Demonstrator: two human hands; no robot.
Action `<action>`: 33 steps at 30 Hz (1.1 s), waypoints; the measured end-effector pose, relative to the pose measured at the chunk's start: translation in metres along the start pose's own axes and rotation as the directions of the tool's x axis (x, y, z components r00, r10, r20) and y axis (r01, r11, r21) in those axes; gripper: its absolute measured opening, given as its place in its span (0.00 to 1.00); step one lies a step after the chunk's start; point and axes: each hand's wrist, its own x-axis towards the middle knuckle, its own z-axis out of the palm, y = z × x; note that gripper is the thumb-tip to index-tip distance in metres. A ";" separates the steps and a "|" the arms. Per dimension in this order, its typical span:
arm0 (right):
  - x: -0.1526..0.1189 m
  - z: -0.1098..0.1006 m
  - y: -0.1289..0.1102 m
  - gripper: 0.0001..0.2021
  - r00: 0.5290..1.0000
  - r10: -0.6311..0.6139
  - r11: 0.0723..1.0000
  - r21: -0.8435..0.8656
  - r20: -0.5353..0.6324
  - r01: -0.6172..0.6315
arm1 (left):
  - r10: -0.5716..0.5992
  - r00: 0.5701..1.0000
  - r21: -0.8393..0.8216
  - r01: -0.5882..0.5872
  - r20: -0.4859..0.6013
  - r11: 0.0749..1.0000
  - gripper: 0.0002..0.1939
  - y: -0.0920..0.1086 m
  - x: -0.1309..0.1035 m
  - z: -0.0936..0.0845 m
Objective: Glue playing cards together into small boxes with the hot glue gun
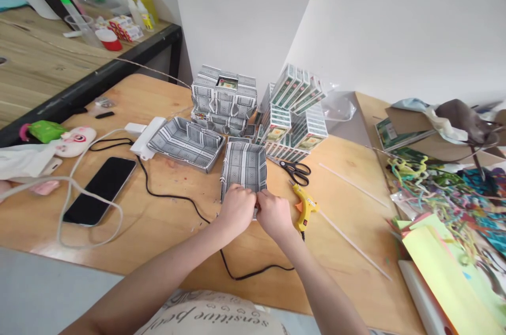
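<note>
In front of me lies an open tray made of grey-patterned playing cards (243, 164). At its near end my left hand (237, 207) is closed on the rim. My right hand (275, 214) is closed beside it, knuckles almost touching the left. The fingertips and whatever small part they pinch are hidden. A second, wider card tray (187, 143) sits to the left. Behind stands a chest-like stack of folded cards (224, 94). Right of the trays, black scissors (295, 169) and a yellow glue gun (304, 206) lie on the table.
Card boxes (290, 114) are piled at the back. A phone (100, 191), white cable and power strip (148, 137) lie left. The glue gun's black cord (233, 266) loops near my forearms. Glue sticks (353, 243), colored papers (438, 277) and pipe cleaners (446, 187) are on the right.
</note>
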 end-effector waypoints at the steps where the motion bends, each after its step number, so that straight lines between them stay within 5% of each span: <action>1: 0.000 0.001 0.000 0.09 1.000 -0.013 1.000 -0.009 -0.001 0.013 | -0.002 1.000 0.003 0.002 0.010 1.000 0.10 0.000 0.000 0.000; 9: -0.002 0.003 0.007 0.09 0.998 -0.059 0.998 0.009 -0.017 0.060 | -0.006 0.997 0.019 0.004 0.073 1.000 0.13 0.002 0.000 -0.010; 14: -0.013 0.009 0.012 0.10 0.995 0.014 0.985 0.173 -0.102 0.004 | -0.040 0.992 -0.048 0.045 0.116 0.998 0.12 0.004 -0.004 -0.010; 18: -0.026 0.007 0.021 0.10 0.953 0.146 0.812 0.582 -0.264 0.037 | -0.046 0.997 -0.163 0.057 0.066 0.985 0.11 -0.002 -0.006 -0.006; 20: -0.033 0.005 0.028 0.13 0.885 0.320 0.653 0.755 -0.338 0.052 | -0.078 0.997 -0.304 0.080 0.019 0.949 0.10 -0.007 -0.008 -0.013; 23: -0.042 0.004 0.035 0.17 0.726 0.551 0.487 0.865 -0.412 0.121 | -0.145 0.989 -0.567 0.099 -0.036 0.818 0.09 -0.015 -0.015 -0.037; 25: -0.047 0.001 0.034 0.20 0.686 0.539 0.493 0.843 -0.489 0.214 | -0.194 0.979 -0.723 0.093 -0.058 0.685 0.09 -0.019 -0.020 -0.056; 29: -0.054 -0.016 0.020 0.39 0.764 0.265 0.684 0.674 -0.588 0.281 | -0.214 0.977 -0.954 0.085 0.022 0.288 0.14 -0.025 -0.029 -0.075; 33: -0.050 -0.035 0.005 0.52 0.811 0.015 0.864 0.416 -0.585 0.283 | -0.150 0.969 -0.981 0.191 0.194 -0.038 0.15 -0.030 -0.029 -0.058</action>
